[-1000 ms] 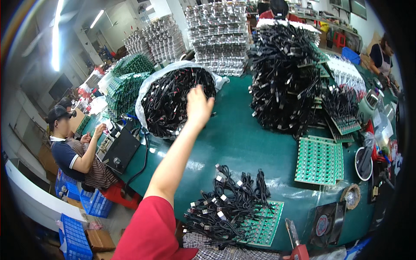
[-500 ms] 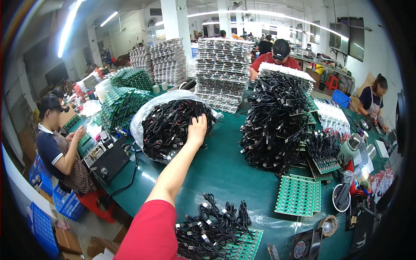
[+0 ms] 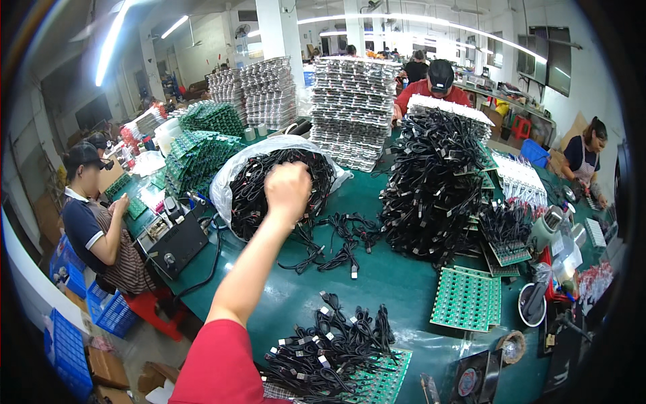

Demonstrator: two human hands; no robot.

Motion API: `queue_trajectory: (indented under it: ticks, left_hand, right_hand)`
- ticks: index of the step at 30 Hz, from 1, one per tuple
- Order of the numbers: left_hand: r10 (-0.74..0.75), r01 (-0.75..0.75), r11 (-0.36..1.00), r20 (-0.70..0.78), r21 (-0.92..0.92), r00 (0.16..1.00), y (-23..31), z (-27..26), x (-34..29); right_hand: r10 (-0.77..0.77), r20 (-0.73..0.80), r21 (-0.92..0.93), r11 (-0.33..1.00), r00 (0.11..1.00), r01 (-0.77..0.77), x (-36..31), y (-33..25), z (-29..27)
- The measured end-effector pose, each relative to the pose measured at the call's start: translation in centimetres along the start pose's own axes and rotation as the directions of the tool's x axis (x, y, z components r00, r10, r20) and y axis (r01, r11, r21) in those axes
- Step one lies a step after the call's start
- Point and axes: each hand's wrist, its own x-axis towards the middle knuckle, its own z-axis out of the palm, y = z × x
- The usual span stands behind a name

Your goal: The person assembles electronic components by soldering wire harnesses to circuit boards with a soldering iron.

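My left hand (image 3: 288, 192), at the end of a red-sleeved arm, is over the front of a clear plastic bag (image 3: 221, 185) full of black USB cables (image 3: 252, 195). Its fingers look curled closed and slightly blurred; what they hold, if anything, is hidden. Just right of the bag, a loose bunch of black cables (image 3: 346, 246) lies spread on the green tabletop (image 3: 269, 283). Nearer me, a heap of cables with silver plugs (image 3: 323, 350) covers part of a green circuit board panel (image 3: 387, 380). My right hand is out of view.
A tall stack of cabled boards (image 3: 431, 182) rises at right, with bare green panels (image 3: 465, 296) before it. White board stacks (image 3: 353, 111) stand behind the bag. A black bench device (image 3: 176, 246) sits at left. Co-workers sit left, right and far across.
My left hand has moved left and nearer across the bag, its fingers now more curled. A bunch of cables now lies on the table beside the bag, where bare tabletop showed before.
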Motion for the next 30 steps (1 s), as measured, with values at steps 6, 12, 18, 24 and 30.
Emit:
queue_trajectory:
  ticks: [6, 12, 18, 24, 30]
  left_hand:
    - [-0.44, 0.445, 0.881, 0.621, 0.159, 0.649, -9.9, 5.1, 3.7]
    - [-0.226, 0.225, 0.97, 0.684, 0.093, 0.694, -12.8, 5.1, 1.5]
    - [0.152, -0.136, 0.988, 0.542, -0.07, 0.827, -0.6, -0.9, -9.3]
    - [0.54, -0.252, 0.826, 0.583, -0.504, 0.607, 5.8, -5.2, -15.3]
    - [0.403, 0.153, 0.759, 0.64, -0.633, 0.654, 5.1, -4.8, -13.6]
  right_hand:
    - [0.12, -0.192, 0.175, 0.981, 0.974, -0.086, 9.3, -16.1, 1.2]
    - [0.304, -0.289, 0.387, 0.904, 0.908, -0.179, 14.5, -29.6, 1.6]
    - [0.512, -0.207, 0.506, 0.785, 0.834, -0.357, 12.1, -32.3, 1.0]
    - [0.466, -0.268, 0.476, 0.825, 0.843, -0.305, 11.5, -32.2, 0.9]
    - [0.5, -0.297, 0.47, 0.818, 0.813, -0.332, 11.8, -33.2, 0.9]
